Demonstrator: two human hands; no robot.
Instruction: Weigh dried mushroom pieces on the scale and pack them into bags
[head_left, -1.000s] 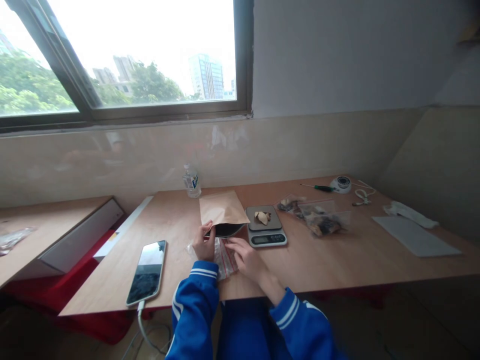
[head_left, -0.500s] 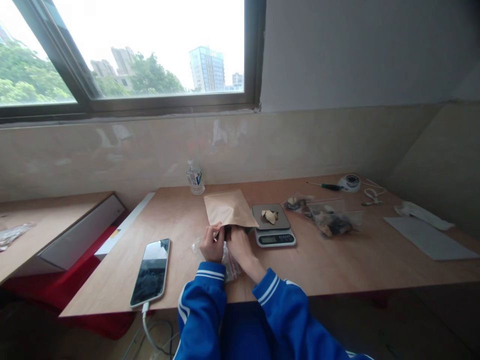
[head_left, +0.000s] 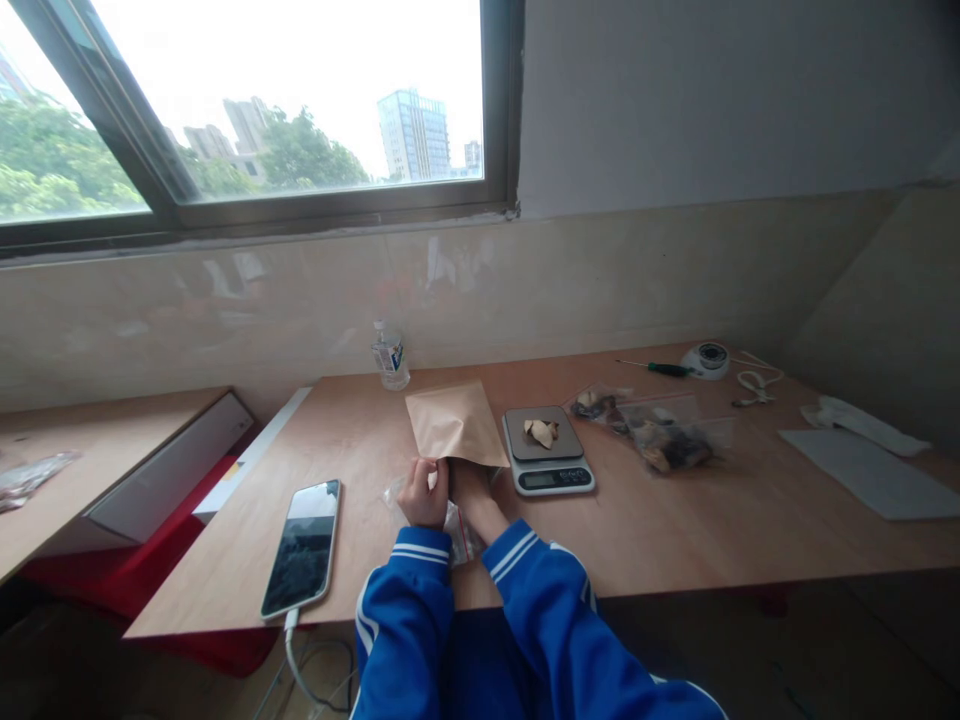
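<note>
A brown paper bag [head_left: 456, 425] lies on the wooden table [head_left: 675, 530] with its mouth toward me. My left hand [head_left: 423, 493] pinches the near edge of the bag's mouth and holds it up. My right hand [head_left: 465, 484] is pushed into the bag, so its fingers are hidden and only the wrist and back of the hand show. Small clear zip bags with red stripes [head_left: 459, 532] lie under my wrists. Just right of the bag stands a small digital scale [head_left: 547, 452] with a few pale pieces [head_left: 540, 431] on its plate.
A phone [head_left: 301, 546] on a cable lies at the left front. A small bottle [head_left: 391, 357] stands at the back. Clear bags of dark dried bits [head_left: 660, 437], a screwdriver [head_left: 654, 368], a tape roll [head_left: 708, 356] and white sheets [head_left: 870, 470] lie to the right.
My right hand has left the small zip bags and slid into the paper bag's mouth. My left hand has kept its hold on the bag's edge.
</note>
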